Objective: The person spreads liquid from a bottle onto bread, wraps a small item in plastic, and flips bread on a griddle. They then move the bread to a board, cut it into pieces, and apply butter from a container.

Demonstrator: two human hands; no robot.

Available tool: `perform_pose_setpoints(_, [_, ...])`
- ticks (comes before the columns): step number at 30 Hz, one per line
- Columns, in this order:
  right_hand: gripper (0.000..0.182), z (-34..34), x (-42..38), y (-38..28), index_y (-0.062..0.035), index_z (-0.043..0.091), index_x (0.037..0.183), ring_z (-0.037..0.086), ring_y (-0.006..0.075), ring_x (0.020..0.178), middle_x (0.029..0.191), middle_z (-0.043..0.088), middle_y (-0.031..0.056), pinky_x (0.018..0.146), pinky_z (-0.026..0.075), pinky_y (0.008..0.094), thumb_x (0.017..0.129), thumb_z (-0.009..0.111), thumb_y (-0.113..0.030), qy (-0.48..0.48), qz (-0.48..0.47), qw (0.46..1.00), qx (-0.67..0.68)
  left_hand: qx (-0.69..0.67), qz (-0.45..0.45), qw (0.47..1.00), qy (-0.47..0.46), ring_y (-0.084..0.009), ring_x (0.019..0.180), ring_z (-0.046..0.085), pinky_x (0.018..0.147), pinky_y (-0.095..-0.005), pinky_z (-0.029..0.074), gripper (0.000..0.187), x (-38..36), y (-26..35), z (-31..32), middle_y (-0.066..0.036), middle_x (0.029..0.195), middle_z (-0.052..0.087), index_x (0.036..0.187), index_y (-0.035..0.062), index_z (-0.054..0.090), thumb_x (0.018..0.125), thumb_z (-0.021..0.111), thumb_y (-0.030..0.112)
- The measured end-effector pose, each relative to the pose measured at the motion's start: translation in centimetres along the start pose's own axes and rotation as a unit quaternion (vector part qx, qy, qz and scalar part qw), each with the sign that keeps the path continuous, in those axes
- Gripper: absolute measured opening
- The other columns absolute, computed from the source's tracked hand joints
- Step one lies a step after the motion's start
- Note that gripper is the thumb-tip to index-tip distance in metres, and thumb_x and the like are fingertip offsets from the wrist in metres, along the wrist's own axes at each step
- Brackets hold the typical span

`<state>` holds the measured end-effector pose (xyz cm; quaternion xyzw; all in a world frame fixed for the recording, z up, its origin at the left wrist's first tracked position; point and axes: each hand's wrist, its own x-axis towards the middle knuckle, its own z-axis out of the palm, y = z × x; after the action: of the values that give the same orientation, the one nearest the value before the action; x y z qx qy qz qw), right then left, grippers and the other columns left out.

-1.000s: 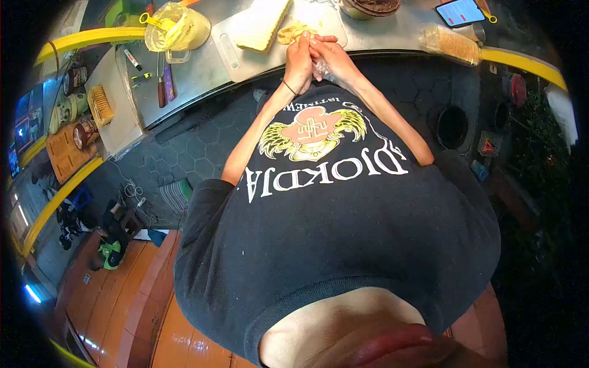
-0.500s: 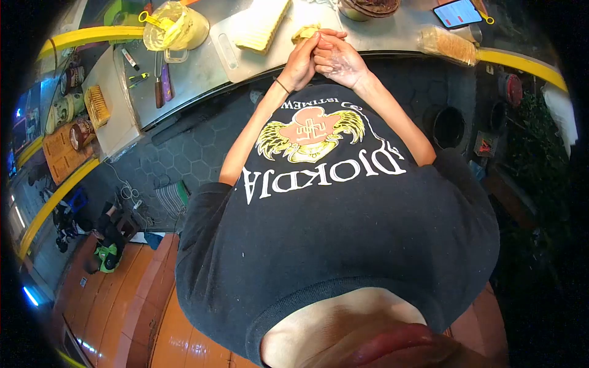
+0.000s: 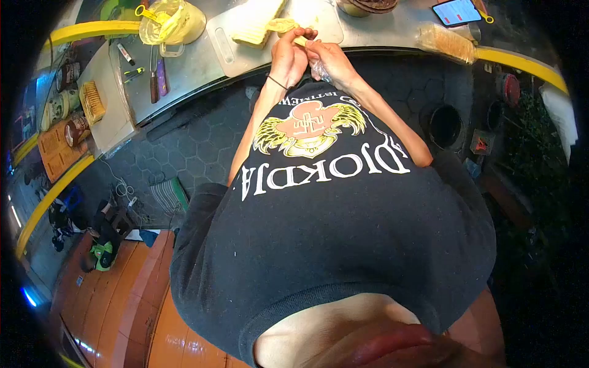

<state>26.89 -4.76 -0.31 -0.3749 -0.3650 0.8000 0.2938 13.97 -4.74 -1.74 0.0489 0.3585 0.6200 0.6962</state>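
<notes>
My left hand (image 3: 288, 59), a dark band at its wrist, is closed with its fingertips on a plastic bag of yellow cream (image 3: 282, 25). My right hand (image 3: 333, 61) pinches the same bag beside it, and clear crumpled plastic hangs below its palm. The cream-filled end points left over a white cutting board (image 3: 223, 52). There, a ridged yellowish slab of bread (image 3: 251, 38) lies just left of the bag, which overlaps its edge. How the fingers grip the plastic is partly hidden.
Left on the counter are a tub of yellow cream (image 3: 192, 27), a purple-handled tool (image 3: 161, 80), a marker (image 3: 126, 54) and a brush (image 3: 93, 101). Rightward stand a brown tub (image 3: 368, 7), a phone (image 3: 456, 12) and wrapped bread (image 3: 446, 43). A person (image 3: 104, 245) sits far left.
My hands have parted slightly and turned, so the yellow bag now shows between them, extending left over the bread. Clear plastic has come into view under my right hand.
</notes>
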Motion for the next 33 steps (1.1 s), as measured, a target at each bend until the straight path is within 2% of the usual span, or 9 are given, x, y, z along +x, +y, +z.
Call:
perform_pose_setpoints(7, [0.038, -0.5, -0.5, -0.8, -0.0159, 0.041, 0.067, 0.036, 0.0083, 0.044, 0.055, 0.035, -0.0052, 0.045, 0.035, 0.0266, 0.099, 0.049, -0.035, -0.016, 0.072, 0.988, 0.133, -0.101, -0.054, 0.991, -0.066, -0.0274, 0.112, 0.052, 0.101, -0.0472, 0.039, 0.016, 0.3, 0.1, -0.8, -0.013, 0.103, 0.057, 0.093, 0.0031, 0.052, 0.097, 0.044, 0.016])
perform_pose_setpoints(11, [0.032, -2.3, -0.1, -1.1, -0.0148, 0.047, 0.074, 0.041, 0.0089, 0.047, 0.057, 0.041, -0.0055, 0.047, 0.037, 0.0264, 0.1, 0.046, -0.032, -0.144, 0.065, 0.953, 0.26, 0.141, -0.08, 0.965, -0.205, -0.0235, 0.114, 0.053, 0.099, -0.0399, 0.044, 0.042, -0.9, -0.4, 0.6, -0.018, 0.123, 0.056, 0.117, -0.0023, 0.053, 0.103, 0.032, 0.031])
perform_pose_setpoints(12, [0.032, -2.2, 0.1, -0.8, -0.0146, 0.047, 0.074, 0.041, 0.0086, 0.047, 0.059, 0.042, -0.0055, 0.047, 0.038, 0.0266, 0.1, 0.046, -0.033, -0.123, 0.062, 0.96, 0.245, 0.104, -0.088, 0.977, -0.161, -0.0205, 0.103, 0.059, 0.083, -0.0343, 0.053, 0.045, -1.5, -0.8, 1.3, -0.019, 0.122, 0.058, 0.115, -0.0038, 0.056, 0.103, 0.031, 0.033])
perform_pose_setpoints(16, [0.03, -1.6, 0.6, -0.5, -0.013, 0.049, 0.076, 0.047, 0.0089, 0.05, 0.064, 0.047, -0.0047, 0.043, 0.039, 0.0268, 0.1, 0.047, -0.032, -0.087, 0.034, 0.972, 0.217, 0.231, -0.018, 0.967, -0.109, -0.0176, 0.072, 0.063, 0.046, -0.023, 0.05, 0.046, -1.8, -0.5, 1.8, -0.017, 0.107, 0.065, 0.11, -0.0059, 0.056, 0.1, 0.03, 0.031])
perform_pose_setpoints(20, [0.03, -0.8, 0.7, 0.2, -0.0112, 0.052, 0.077, 0.051, 0.0095, 0.051, 0.064, 0.05, -0.0033, 0.041, 0.041, 0.0255, 0.099, 0.047, -0.03, -0.039, 0.011, 0.987, 0.159, 0.17, 0.032, 0.985, 0.022, -0.0293, 0.084, 0.068, 0.055, -0.0282, 0.056, 0.036, -1.6, -0.9, 3.4, -0.024, 0.102, 0.064, 0.101, -0.007, 0.053, 0.094, 0.031, 0.02])
perform_pose_setpoints(23, [0.032, -0.6, -0.1, 0.4, -0.012, 0.051, 0.074, 0.05, 0.0086, 0.047, 0.06, 0.049, -0.0034, 0.042, 0.042, 0.0253, 0.1, 0.046, -0.03, -0.01, 0.037, 0.993, 0.108, 0.052, 0.08, 0.995, 0.024, -0.0373, 0.093, 0.067, 0.064, -0.032, 0.057, 0.031, 1.1, -1.8, 0.2, -0.027, 0.105, 0.062, 0.102, -0.0062, 0.049, 0.093, 0.031, 0.018])
perform_pose_setpoints(24, [0.033, -0.7, -0.2, 0.0, -0.0122, 0.051, 0.074, 0.05, 0.0082, 0.047, 0.06, 0.049, -0.0036, 0.042, 0.043, 0.0256, 0.1, 0.046, -0.031, -0.011, 0.036, 0.994, 0.106, 0.151, 0.079, 0.983, -0.066, -0.0391, 0.1, 0.064, 0.077, -0.0377, 0.056, 0.029, 0.2, -1.1, -0.1, -0.029, 0.109, 0.061, 0.106, -0.0055, 0.046, 0.094, 0.031, 0.017])
perform_pose_setpoints(28, [0.034, -1.4, -0.1, -0.1, -0.0126, 0.05, 0.074, 0.05, 0.0071, 0.05, 0.063, 0.048, -0.0048, 0.043, 0.043, 0.0255, 0.101, 0.044, -0.032, -0.042, 0.033, 0.994, 0.1, 0.136, 0.042, 0.982, -0.127, -0.0343, 0.111, 0.058, 0.093, -0.0401, 0.049, 0.032, -0.2, -1.0, 0.5, -0.03, 0.114, 0.06, 0.109, -0.0038, 0.047, 0.098, 0.03, 0.021])
perform_pose_setpoints(33, [0.036, -0.7, 0.4, -0.7, -0.0124, 0.045, 0.07, 0.045, 0.0095, 0.049, 0.06, 0.043, -0.0026, 0.044, 0.037, 0.0245, 0.1, 0.045, -0.032, -0.01, 0.02, 0.993, 0.117, 0.118, -0.022, 0.985, -0.122, -0.0294, 0.105, 0.061, 0.091, -0.0344, 0.049, 0.033, -0.7, -1.7, 0.3, -0.028, 0.116, 0.061, 0.105, -0.0009, 0.051, 0.098, 0.033, 0.026])
